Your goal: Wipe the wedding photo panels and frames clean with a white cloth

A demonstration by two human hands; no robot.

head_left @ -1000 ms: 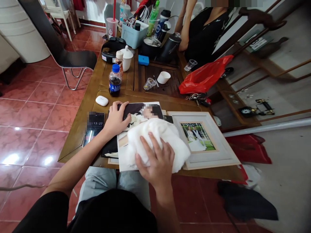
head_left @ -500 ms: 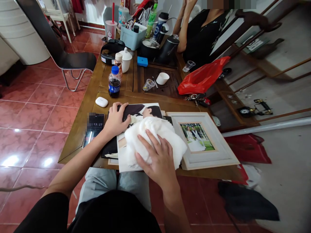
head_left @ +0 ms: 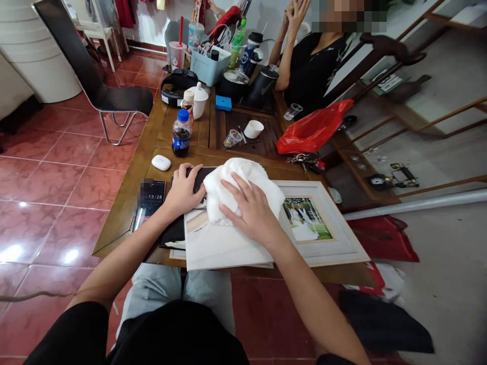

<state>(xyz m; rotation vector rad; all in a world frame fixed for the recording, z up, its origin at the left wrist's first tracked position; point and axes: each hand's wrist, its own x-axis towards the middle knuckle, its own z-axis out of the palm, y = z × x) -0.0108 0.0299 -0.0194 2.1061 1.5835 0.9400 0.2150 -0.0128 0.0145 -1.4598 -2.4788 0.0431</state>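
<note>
1. Here the right hand (head_left: 253, 209) lies flat on a bunched white cloth (head_left: 232, 190), its fingers spread apart and pressing down without pinching.
2. The left hand (head_left: 183, 191) rests on the dark upper part of a large photographic print (head_left: 216, 243), its fingers slightly apart and curved, not clamped.
3. The cloth sits on that print, which lies at the near edge of a wooden table (head_left: 125, 213), with a black sheet (head_left: 173, 233) showing under its left side.
4. At 3 o'clock from the hands, just beside the print, lies a white-framed wedding photograph (head_left: 310, 223).
5. At 9 o'clock, near the left hand, a smartphone (head_left: 149, 197) lies face up; at 10 o'clock sits a white earbud case (head_left: 161, 162).
6. At 12 o'clock, the far table holds a cola bottle (head_left: 181, 133), a white cup (head_left: 253, 129) on a dark wooden tea tray (head_left: 258, 134) and a pale blue caddy (head_left: 205, 63) of oddments.
7. At 1 o'clock, a red plastic bag (head_left: 312, 134) lies on the table's far corner, and a seated person (head_left: 312, 66) in black raises both hands.
8. At 9 o'clock, glossy red tiles (head_left: 57, 223) cover the floor; at 11 o'clock stands a black chair (head_left: 114, 99) with metal legs.
</note>
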